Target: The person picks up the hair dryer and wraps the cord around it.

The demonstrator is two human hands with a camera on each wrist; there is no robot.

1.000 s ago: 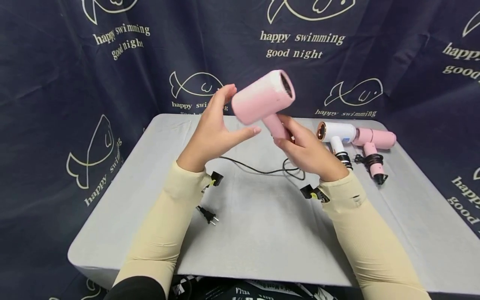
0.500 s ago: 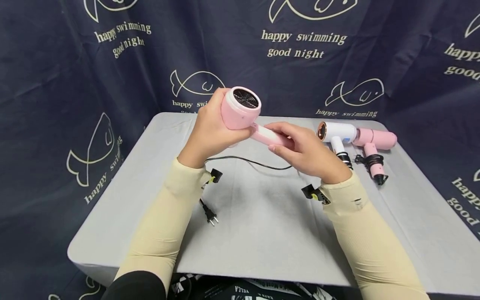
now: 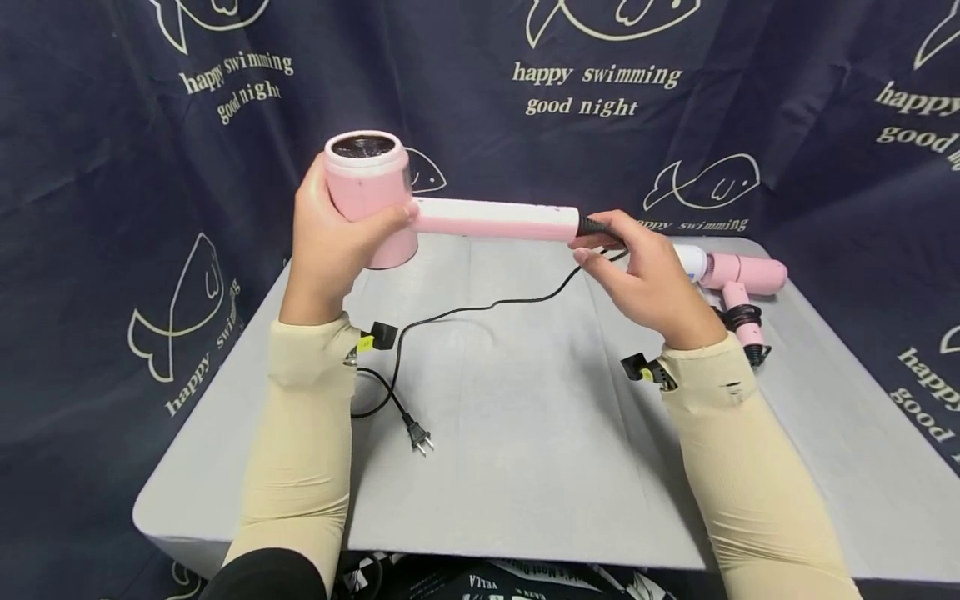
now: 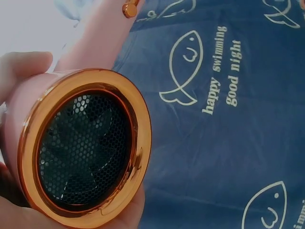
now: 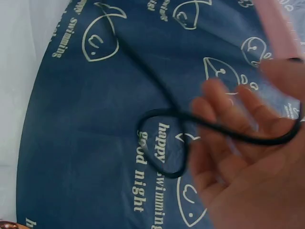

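Observation:
A pink hair dryer (image 3: 495, 220) is held up above the table, handle level and pointing right. My left hand (image 3: 318, 242) grips its barrel, thumb across the front near the handle. In the left wrist view, the gold ring (image 4: 143, 138) around the dryer's mesh grille (image 4: 86, 148) faces the camera. My right hand (image 3: 652, 275) is at the handle's cord end, fingers spread apart. The black cord (image 5: 157, 81) crosses its palm loosely in the right wrist view. From there the cord runs down onto the table to a two-pin plug (image 3: 419, 435).
Toward the right back of the grey table (image 3: 510, 483) lie a second pink hair dryer (image 3: 750, 273), its cord wound around the handle, and a white one (image 3: 690, 260), partly hidden by my right hand. A dark blue printed curtain (image 3: 480, 50) hangs behind.
My left hand took hold of the dryer's barrel and moved left with it, turning it so the handle lies level. My right hand slid off the handle to the cord end.

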